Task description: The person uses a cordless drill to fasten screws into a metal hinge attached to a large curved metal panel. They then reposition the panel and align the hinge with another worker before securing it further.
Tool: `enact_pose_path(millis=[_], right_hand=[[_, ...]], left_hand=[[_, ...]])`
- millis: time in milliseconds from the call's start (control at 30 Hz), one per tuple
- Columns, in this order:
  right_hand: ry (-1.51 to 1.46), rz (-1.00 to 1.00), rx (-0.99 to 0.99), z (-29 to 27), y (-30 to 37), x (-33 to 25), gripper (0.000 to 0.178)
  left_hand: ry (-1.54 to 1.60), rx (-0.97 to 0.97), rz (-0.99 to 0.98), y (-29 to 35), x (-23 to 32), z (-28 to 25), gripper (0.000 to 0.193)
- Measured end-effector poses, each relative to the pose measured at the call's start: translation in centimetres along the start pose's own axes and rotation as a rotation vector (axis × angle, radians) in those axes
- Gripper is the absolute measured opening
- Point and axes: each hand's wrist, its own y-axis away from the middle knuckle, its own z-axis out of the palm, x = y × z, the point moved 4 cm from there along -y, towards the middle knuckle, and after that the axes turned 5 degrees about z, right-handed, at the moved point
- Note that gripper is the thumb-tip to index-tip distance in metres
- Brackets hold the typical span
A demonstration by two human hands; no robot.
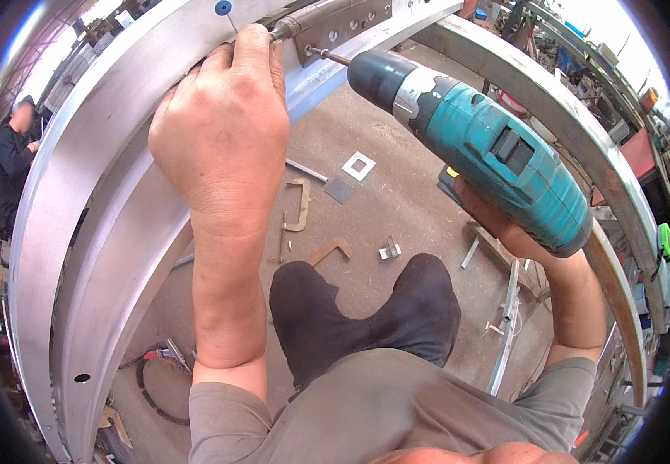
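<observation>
The power drill [497,143] has a teal body, with a black chuck [374,76] and a pale grey ring [412,94] between. The curved beam [103,100] is of silver-grey colour — the drilled plate [343,32] is darker, brownish. The small disc [224,8] is blue. The trousers [304,309] are nearly black, the T-shirt [366,402] plain grey-brown. On the dull brown floor [405,209], one clamp [301,205] is tan, another clamp [326,250] — rust-brown.
</observation>
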Motion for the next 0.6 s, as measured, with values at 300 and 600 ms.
enact_pose_path(millis=[300, 600], right_hand=[[0.027, 0.007, -0.084, 1.0, 0.2, 0.5, 0.044], [-0.215, 0.093, -0.015, 0.7, -0.4, 0.5, 0.04]], left_hand=[[0.001, -0.002, 0.007, -0.1, -0.1, 0.0, 0.02], [0.008, -0.008, 0.006, 0.0, -0.2, 0.1, 0.019]])
